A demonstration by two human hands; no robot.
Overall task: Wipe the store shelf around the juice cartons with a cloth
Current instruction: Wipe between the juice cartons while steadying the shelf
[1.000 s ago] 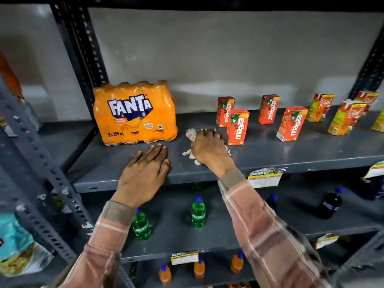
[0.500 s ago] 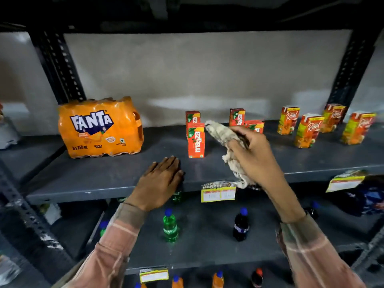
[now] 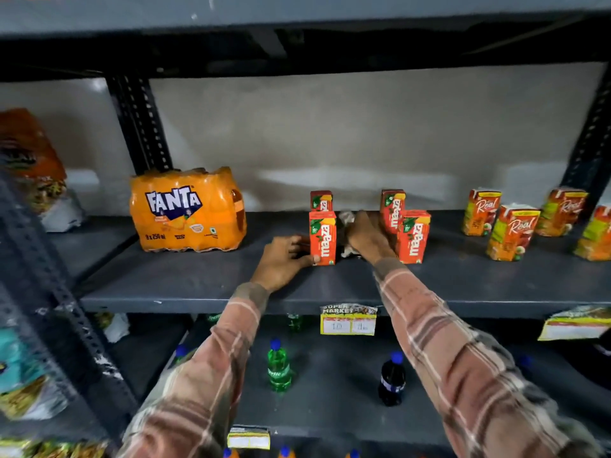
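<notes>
Several red Maaza juice cartons stand on the grey shelf (image 3: 185, 282). My left hand (image 3: 281, 262) grips the front left carton (image 3: 322, 238) at its base, thumb on the front. My right hand (image 3: 365, 239) presses a pale cloth (image 3: 346, 219) onto the shelf in the gap between that carton and the front right carton (image 3: 413, 236). The cloth is mostly hidden under my hand. Two more Maaza cartons (image 3: 392, 209) stand behind, near the wall.
An orange Fanta multipack (image 3: 186, 209) sits to the left. Several Real juice cartons (image 3: 510, 233) stand at the right. A price tag (image 3: 348, 319) hangs on the shelf edge. Green and dark bottles (image 3: 278, 366) stand on the shelf below. Upright posts (image 3: 140, 123) flank the bay.
My right hand brought the cloth down from the air into the gap between the Maaza cartons. My left hand moved from lying flat on the shelf edge to the front left carton.
</notes>
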